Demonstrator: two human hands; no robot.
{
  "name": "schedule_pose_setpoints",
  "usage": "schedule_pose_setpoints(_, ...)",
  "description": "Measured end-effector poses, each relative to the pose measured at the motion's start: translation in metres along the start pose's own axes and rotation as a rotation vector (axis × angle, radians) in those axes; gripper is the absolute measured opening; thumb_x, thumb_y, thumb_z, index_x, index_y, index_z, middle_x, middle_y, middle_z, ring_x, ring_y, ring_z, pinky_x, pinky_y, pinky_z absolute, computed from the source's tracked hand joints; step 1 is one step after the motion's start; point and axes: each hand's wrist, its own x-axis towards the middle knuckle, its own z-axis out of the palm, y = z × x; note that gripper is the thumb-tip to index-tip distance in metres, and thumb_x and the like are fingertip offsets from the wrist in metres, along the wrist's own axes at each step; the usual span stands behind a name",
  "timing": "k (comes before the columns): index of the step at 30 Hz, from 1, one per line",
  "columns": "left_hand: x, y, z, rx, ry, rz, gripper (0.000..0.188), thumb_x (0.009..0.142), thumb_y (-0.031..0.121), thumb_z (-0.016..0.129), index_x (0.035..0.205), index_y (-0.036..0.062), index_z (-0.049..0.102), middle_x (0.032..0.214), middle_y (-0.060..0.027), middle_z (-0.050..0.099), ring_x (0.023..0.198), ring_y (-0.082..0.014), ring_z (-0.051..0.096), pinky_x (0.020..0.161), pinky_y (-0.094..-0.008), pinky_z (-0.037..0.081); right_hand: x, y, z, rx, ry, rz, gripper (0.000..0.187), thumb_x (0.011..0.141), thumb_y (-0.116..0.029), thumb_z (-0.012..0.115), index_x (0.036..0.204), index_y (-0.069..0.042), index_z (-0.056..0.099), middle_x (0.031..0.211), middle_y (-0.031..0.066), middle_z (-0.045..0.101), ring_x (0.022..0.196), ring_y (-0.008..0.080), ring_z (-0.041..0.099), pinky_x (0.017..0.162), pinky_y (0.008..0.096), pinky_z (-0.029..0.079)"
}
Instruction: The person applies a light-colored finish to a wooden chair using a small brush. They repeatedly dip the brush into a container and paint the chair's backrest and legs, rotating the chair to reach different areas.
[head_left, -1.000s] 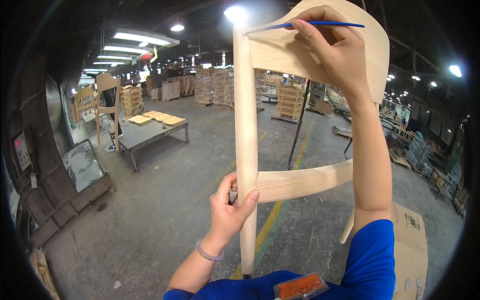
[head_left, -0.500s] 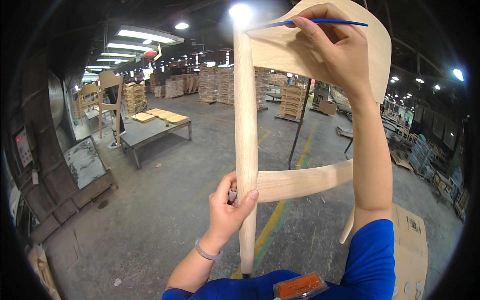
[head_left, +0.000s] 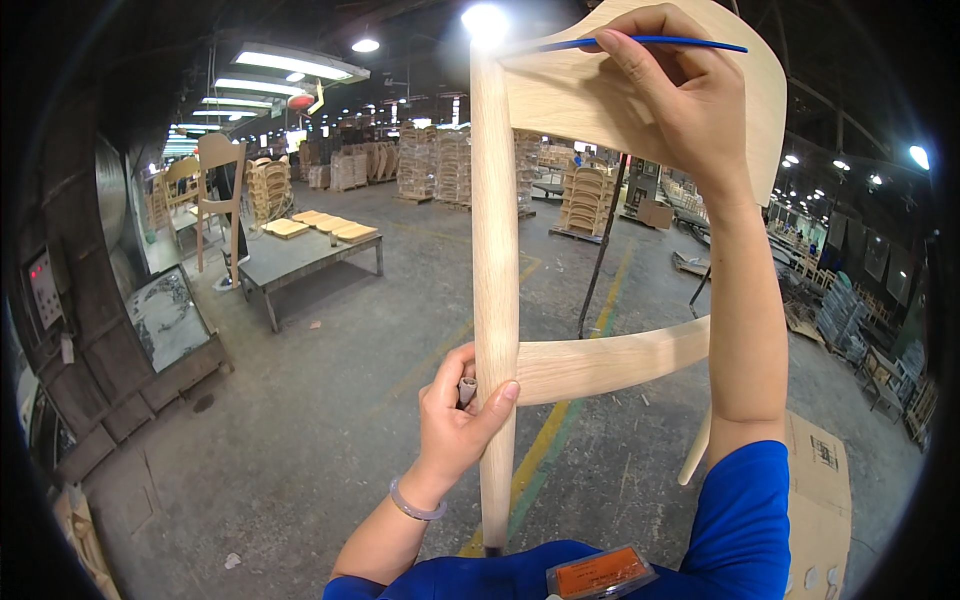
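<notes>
A pale wooden chair frame stands upright in front of me, its post running nearly the full height of the view. Around the lower post, by the curved rail, my left hand is closed; a small greyish rolled piece pokes out between its fingers. Up at the wide backrest, my right hand pinches a thin blue-handled brush. The brush's thin end meets the corner between post and backrest, where lamp glare washes out the tip.
A low grey table with yellowish wooden panels stands to the left, near another chair frame. Wrapped pallet stacks fill the back. A cardboard box is at lower right. A dark pole rises behind the chair.
The view has shifted very slightly. My right hand and the brush stay at the same top corner; my left hand keeps its grip on the post.
</notes>
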Motion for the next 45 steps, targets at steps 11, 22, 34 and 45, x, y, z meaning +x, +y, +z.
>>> schedule_pose_setpoints(11,0.000,-0.004,-0.002,0.002,0.003,-0.005,0.049,0.095,0.022,0.078,0.131,-0.0059,0.060,0.101,-0.0078,0.071,0.084,-0.0093,0.067,0.071,-0.0237,0.055,0.002,0.008,0.006,-0.033,-0.018,-0.018,0.015,0.098,-0.013,0.077,0.099,0.001,0.074,0.089,0.0033,0.073,0.081,0.0077,0.067,0.073,0.0230,0.052)
schedule_pose_setpoints(22,0.003,-0.007,-0.006,-0.001,-0.020,-0.043,0.043,0.096,0.020,0.078,0.128,-0.0016,0.061,0.102,-0.0058,0.069,0.085,-0.0084,0.066,0.071,-0.0240,0.054,0.002,0.023,0.004,0.344,0.106,-0.086,0.015,0.103,-0.013,0.071,0.108,0.000,0.066,0.097,0.0051,0.073,0.090,0.0103,0.067,0.077,0.0240,0.053)
schedule_pose_setpoints(34,0.047,-0.034,-0.040,0.137,0.136,0.020,0.039,0.102,0.027,0.073,0.124,-0.0043,0.067,0.084,-0.0003,0.067,0.067,-0.0015,0.052,0.058,-0.0201,0.040,-0.065,0.024,-0.065,0.289,0.203,-0.194,0.029,0.113,-0.021,0.054,0.120,0.004,0.067,0.105,0.0141,0.076,0.093,0.0190,0.072,0.090,0.0330,0.056)
schedule_pose_setpoints(45,0.107,-0.040,-0.078,0.293,0.210,0.094,0.035,0.107,0.031,0.064,0.113,-0.0022,0.072,0.083,-0.0005,0.064,0.077,-0.0065,0.052,0.066,-0.0248,0.042,-0.183,0.024,-0.141,0.375,0.367,0.275,0.036,0.116,-0.027,0.044,0.122,0.002,0.065,0.095,0.0124,0.073,0.085,0.0156,0.066,0.076,0.0320,0.055)
